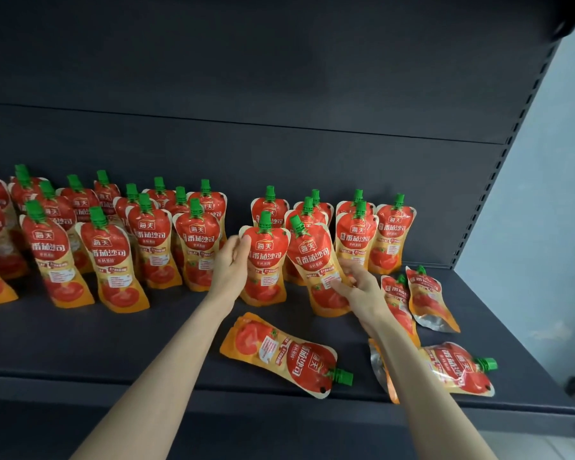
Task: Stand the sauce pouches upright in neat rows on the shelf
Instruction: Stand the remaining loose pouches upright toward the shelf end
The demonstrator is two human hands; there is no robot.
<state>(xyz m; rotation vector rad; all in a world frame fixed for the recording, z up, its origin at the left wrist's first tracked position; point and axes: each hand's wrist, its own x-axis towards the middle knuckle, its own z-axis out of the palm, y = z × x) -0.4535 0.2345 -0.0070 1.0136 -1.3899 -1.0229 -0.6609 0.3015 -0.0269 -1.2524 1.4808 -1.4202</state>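
Both forearms (166, 376) reach over the shelf's (113, 343) front edge, past a flat pouch (279, 355) lying there. My left hand (229, 265) pinches the upper left edge of an upright pouch (266, 263) mid-shelf. My right hand (359, 287) seems to grip the lower side of a tilted pouch (312, 260) just beside it. Standing rows (153, 240) fill the left end. Fallen pouches (458, 368) lie toward the right front corner.

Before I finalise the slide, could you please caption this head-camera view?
Left hand grips an upright tomato sauce pouch, right hand a tilted pouch, on a dark shelf beside flat-lying pouches.
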